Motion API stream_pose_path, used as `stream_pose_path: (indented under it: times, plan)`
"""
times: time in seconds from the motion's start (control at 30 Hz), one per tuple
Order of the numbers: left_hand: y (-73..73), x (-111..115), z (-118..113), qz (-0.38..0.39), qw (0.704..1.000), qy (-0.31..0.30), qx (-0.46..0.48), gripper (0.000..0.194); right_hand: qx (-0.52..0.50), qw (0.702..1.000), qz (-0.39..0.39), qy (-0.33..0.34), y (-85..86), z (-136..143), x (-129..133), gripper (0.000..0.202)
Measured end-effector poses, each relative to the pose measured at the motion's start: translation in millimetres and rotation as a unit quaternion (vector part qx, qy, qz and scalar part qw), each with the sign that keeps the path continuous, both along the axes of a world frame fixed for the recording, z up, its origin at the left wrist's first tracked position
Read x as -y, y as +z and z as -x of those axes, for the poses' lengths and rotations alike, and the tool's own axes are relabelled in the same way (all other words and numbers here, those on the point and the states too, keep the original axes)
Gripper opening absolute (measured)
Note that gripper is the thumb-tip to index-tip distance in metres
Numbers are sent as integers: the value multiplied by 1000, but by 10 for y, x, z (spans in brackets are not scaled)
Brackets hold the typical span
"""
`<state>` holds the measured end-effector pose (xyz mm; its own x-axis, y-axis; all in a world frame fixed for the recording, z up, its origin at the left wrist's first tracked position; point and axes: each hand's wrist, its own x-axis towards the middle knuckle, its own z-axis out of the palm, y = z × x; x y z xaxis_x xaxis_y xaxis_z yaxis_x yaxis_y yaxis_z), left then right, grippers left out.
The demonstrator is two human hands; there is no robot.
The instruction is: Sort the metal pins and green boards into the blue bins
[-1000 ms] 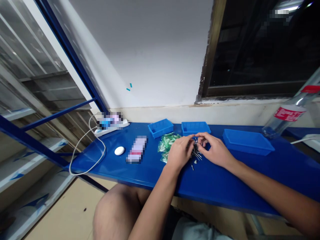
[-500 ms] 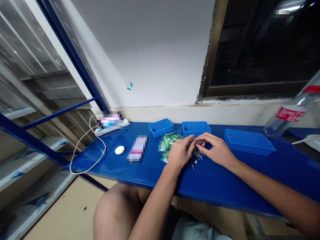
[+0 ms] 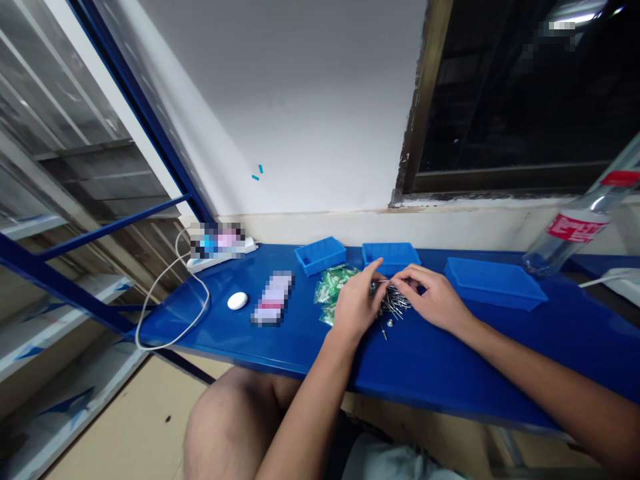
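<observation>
Over a pile of thin metal pins (image 3: pixel 397 304) on the blue table, my left hand (image 3: pixel 357 299) and my right hand (image 3: pixel 434 297) meet almost fingertip to fingertip. A thin metal piece shows between them. The thumb and a finger of my right hand pinch one end of it. My left hand has its index finger raised, while its other fingertips curl at the piece's left side; what they hold is too small to name. Green-and-clear plastic packets (image 3: pixel 331 287) lie just left of my left hand. A small round metal bit (image 3: pixel 390 323) sits in front of the pile.
Three blue trays, a left one (image 3: pixel 321 256), a middle one (image 3: pixel 391 254) and a right one (image 3: pixel 495 283), stand along the wall. A clear bottle (image 3: pixel 570 230) is at right. A white oval object (image 3: pixel 237 301), a pixelated item (image 3: pixel 273 299) and a cabled power strip (image 3: pixel 223 256) are at left.
My left index finger has lifted away from the other fingers. The thin piece and more of the pin pile now show between my hands. The view has shifted slightly.
</observation>
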<state>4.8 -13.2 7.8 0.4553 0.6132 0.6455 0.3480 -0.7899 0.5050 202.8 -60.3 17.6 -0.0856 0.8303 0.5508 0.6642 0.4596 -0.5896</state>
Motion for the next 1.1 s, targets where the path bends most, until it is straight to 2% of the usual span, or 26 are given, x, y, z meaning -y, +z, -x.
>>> stream_pose_path:
  times: [0.17, 0.23, 0.3, 0.43, 0.53, 0.6, 0.7, 0.8, 0.87, 0.93, 1.0, 1.1]
  plan:
    - [15, -24, 4, 45, 995, -29, 85, 54, -3, 999, 36, 31, -50, -16, -42, 31]
    - [16, -30, 4, 50, 993, -35, 101, 54, -44, 997, 63, 25, -95, -30, -79, 32]
    - [21, -34, 8, 47, 992, -23, 112, 51, -125, 986, 106, 10, -138, -51, -127, 36]
    - [41, -35, 28, 44, 991, 24, 123, 46, -278, 944, 176, -28, -169, -86, -246, 49]
    - [51, -32, 42, 38, 990, 56, 123, 43, -332, 922, 191, -60, -159, -97, -327, 53]
    - [49, -30, 52, 31, 991, 70, 114, 41, -325, 921, 203, -73, -155, -101, -358, 55]
    - [46, -35, 81, 9, 993, 94, 76, 34, -230, 955, 174, -75, -139, -110, -361, 52]
    - [80, -67, 138, -15, 989, 144, 19, 27, -41, 995, 41, -85, -73, -161, -347, 43]
    - [133, -121, 193, -32, 983, 181, -29, 27, 85, 991, -43, -93, -11, -258, -346, 37]
    - [202, -210, 259, -51, 973, 210, -86, 26, 175, 975, -78, -108, 35, -430, -344, 37]
    - [269, -330, 334, -64, 960, 234, -143, 29, 239, 955, -74, -157, 37, -673, -324, 44]
    - [338, -529, 447, -50, 943, 249, -213, 34, 286, 938, -11, -195, -38, -1087, -263, 72]
